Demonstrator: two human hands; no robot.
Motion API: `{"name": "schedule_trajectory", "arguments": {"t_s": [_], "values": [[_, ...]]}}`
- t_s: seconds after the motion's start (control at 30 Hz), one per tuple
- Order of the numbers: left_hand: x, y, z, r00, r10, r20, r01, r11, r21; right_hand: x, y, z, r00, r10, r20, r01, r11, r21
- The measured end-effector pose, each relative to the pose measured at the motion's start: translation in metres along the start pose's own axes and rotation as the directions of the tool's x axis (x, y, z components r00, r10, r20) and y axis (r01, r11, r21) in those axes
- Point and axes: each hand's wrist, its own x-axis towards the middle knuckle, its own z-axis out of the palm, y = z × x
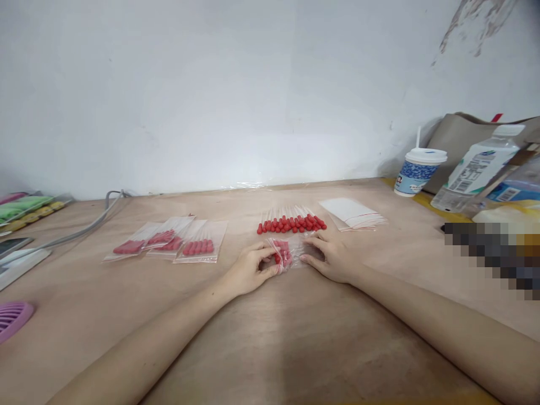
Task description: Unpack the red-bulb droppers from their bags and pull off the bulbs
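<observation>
Between my two hands lies a clear zip bag [297, 257] with several red-tipped sticks in it, turned sideways on the table. My left hand [255, 265] pinches its left end, near the red tips. The right end is gripped by the fingers of my right hand [331, 259]. Just behind the bag lies a row of loose red-tipped sticks [291, 224], their pale thin stems pointing to the wall. To the left, several filled zip bags [200, 246] overlap each other. A stack of flat zip bags [352, 212] rests behind my right hand.
On the right stand a paper cup with a straw [419, 171], a plastic bottle [476, 169] and a grey bag [447, 140]. A grey cable [95, 222] crosses the left side, near a phone [14, 246] and a purple slotted object [14, 319]. The wall [211, 101] borders the table's back.
</observation>
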Motion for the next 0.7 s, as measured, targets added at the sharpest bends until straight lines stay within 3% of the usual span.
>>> {"name": "schedule_trajectory", "arguments": {"t_s": [0.3,0.6,0.7], "values": [[-0.001,0.007,0.011,0.999,0.051,-0.008,-0.047,0.959,0.278,0.0,0.002,0.0,0.999,-0.033,-0.012,0.033,0.999,-0.005],[0.001,0.01,0.004,0.997,0.04,0.06,-0.053,0.97,0.239,0.0,0.002,0.0,0.999,-0.036,-0.01,0.036,0.999,-0.016],[0.001,0.009,0.008,0.999,0.037,0.025,-0.042,0.968,0.246,0.0,0.002,0.002,0.999,-0.041,-0.018,0.04,0.999,-0.014]]}}
